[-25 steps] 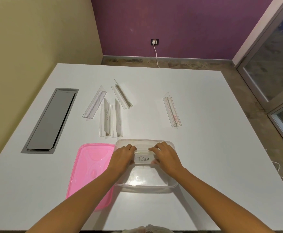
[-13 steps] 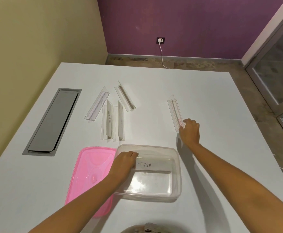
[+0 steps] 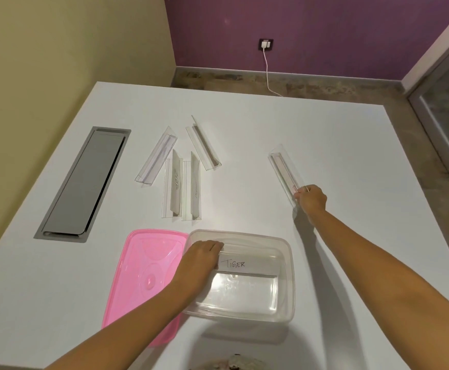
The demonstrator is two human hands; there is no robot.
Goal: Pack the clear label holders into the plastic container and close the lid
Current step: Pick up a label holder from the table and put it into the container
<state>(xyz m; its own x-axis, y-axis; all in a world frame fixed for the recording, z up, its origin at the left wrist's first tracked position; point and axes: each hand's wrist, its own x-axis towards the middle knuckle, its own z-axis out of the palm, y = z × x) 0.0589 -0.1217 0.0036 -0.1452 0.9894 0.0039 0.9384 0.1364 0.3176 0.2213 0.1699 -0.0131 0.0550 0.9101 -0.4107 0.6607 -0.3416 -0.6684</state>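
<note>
Four clear label holders (image 3: pixel 175 182) lie in a loose bunch on the white table (image 3: pixel 244 124), well beyond the left hand's fingertips. A grey hatch (image 3: pixel 82 182) is sunk into the tabletop farther left of them. Just left of the left wrist lies the pink lid (image 3: pixel 143 276), flat on the table, its right side passing under the forearm and lying just beside the container.

The left arm comes in from the near edge, slanting up and to the right. The left hand (image 3: pixel 199 260) sits palm down over the left end of the clear container (image 3: pixel 290 263). Its fingers are bent and held together, knuckles up, curled over the top edge of a holder marked TIGER (image 3: pixel 255 264). That holder stands on its long edge inside the container and runs off to the right from the fingertips.

The right arm stretches out long and nearly straight, well away from the container. The right hand (image 3: pixel 311 200) is at the near end of a lone holder (image 3: pixel 283 169). Its fingers are curled in and closed on that end, and the rest of the strip runs up and left from the fingertips along the table. Whether the gripped end is lifted off the surface I cannot tell.
</note>
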